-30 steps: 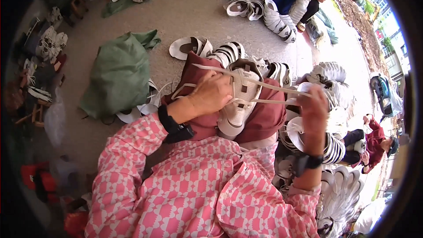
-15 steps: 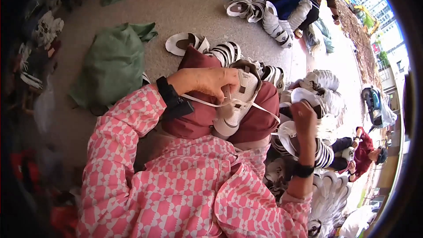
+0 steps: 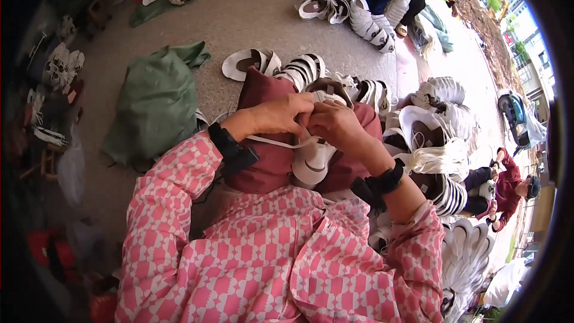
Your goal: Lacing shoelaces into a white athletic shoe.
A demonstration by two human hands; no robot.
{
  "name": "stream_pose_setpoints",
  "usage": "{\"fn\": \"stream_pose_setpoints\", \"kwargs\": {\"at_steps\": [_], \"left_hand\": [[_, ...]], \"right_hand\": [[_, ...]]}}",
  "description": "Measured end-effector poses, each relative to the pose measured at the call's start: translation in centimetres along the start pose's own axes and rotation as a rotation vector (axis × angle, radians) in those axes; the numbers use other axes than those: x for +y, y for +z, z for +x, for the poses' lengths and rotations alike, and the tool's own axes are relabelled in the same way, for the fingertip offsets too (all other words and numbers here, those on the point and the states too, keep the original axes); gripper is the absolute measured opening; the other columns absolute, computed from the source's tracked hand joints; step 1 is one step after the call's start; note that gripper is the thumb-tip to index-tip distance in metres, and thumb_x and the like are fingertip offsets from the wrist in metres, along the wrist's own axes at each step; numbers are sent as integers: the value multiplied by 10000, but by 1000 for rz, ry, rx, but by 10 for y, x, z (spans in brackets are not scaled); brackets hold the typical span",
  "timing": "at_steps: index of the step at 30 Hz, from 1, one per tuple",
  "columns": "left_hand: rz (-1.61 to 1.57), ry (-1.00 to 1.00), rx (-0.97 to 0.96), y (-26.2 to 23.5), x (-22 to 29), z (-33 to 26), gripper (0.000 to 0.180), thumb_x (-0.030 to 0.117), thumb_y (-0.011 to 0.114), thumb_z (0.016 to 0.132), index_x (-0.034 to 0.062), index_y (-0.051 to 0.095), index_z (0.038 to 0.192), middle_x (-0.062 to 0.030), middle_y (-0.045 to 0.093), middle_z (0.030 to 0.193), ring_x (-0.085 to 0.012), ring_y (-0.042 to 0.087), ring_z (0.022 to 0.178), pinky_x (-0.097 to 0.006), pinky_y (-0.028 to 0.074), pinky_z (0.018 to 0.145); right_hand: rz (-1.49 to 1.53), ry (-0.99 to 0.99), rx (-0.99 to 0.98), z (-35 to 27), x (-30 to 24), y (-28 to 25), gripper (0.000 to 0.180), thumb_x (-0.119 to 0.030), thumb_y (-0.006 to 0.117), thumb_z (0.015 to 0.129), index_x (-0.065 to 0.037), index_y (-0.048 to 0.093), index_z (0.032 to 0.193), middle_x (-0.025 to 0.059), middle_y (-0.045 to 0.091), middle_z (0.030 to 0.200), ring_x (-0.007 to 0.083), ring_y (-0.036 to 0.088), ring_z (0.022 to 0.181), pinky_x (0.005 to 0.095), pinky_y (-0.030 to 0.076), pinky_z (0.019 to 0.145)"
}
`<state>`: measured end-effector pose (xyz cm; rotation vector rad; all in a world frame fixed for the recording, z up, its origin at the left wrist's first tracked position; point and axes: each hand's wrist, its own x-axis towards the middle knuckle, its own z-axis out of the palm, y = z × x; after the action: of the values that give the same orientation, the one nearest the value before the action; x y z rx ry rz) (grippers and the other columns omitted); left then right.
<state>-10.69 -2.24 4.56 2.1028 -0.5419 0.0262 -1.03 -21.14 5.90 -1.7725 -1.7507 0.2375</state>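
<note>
A white shoe (image 3: pixel 311 168) rests between my knees, its rounded toe toward me and its brown-lined opening away from me. My left hand (image 3: pixel 276 116) is closed over the shoe's left side, thumb and fingers pinching at the lacing. From there a white shoelace (image 3: pixel 272 143) trails left across my maroon trouser leg. My right hand (image 3: pixel 342 127) bends over the tongue area from the right, its fingertips pinched together close to those of my left hand. Both hands cover most of the eyelets, so the exact grip on the lace is partly hidden.
Stacked white shoe uppers (image 3: pixel 304 70) lie beyond my knees, with more piled (image 3: pixel 439 125) at my right beside a bundle of white laces (image 3: pixel 439 158). A green sack (image 3: pixel 152 104) stands on the floor at left. Two people sit among shoes, far right and right.
My right hand has come from out at the right, raised, back onto the shoe beside my left hand. The left hand stays at the lacing. The view has shifted slightly.
</note>
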Motion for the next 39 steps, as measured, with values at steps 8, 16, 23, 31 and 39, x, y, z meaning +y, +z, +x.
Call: {"fn": "stream_pose_setpoints", "kwargs": {"at_steps": [8, 16, 23, 31, 39], "left_hand": [[184, -168, 58, 16, 42, -1, 264, 252, 766, 726, 62, 591, 779, -78, 540, 918, -252, 547, 865, -333, 461, 757], [243, -153, 71, 16, 20, 3, 210, 274, 665, 812, 67, 634, 834, -88, 567, 973, -292, 566, 920, -393, 470, 807], [-90, -342, -174, -3, 22, 4, 178, 199, 717, 803, 38, 642, 806, -51, 498, 910, -182, 518, 892, -301, 423, 792], [21, -193, -125, 3, 19, 5, 225, 236, 716, 800, 47, 696, 922, -69, 537, 904, -202, 567, 870, -310, 452, 786], [377, 16, 107, 29, 45, 54, 151, 237, 660, 818, 123, 691, 912, -78, 587, 877, -290, 633, 846, -399, 503, 725]], "right_hand": [[-654, 571, 184, -35, 21, -103, 137, -176, 543, 907, -68, 627, 903, 98, 624, 904, 293, 624, 794, 388, 478, 694], [1838, 425, 582, -51, 11, -68, 221, -205, 469, 949, -25, 583, 890, 233, 601, 1189, 343, 628, 1028, 400, 522, 859], [1989, 87, 1173, -177, 153, -202, 183, 90, 448, 810, 170, 540, 946, 303, 578, 1126, 381, 581, 1067, 505, 411, 1054], [1912, 32, 1534, -368, 156, -309, 80, 89, 432, 854, 22, 471, 838, 56, 429, 713, 178, 422, 632, 322, 436, 687], [1609, -292, 1083, -292, -25, -235, 210, -15, 436, 975, -20, 458, 1184, 47, 469, 921, 146, 468, 852, 327, 416, 893]]}}
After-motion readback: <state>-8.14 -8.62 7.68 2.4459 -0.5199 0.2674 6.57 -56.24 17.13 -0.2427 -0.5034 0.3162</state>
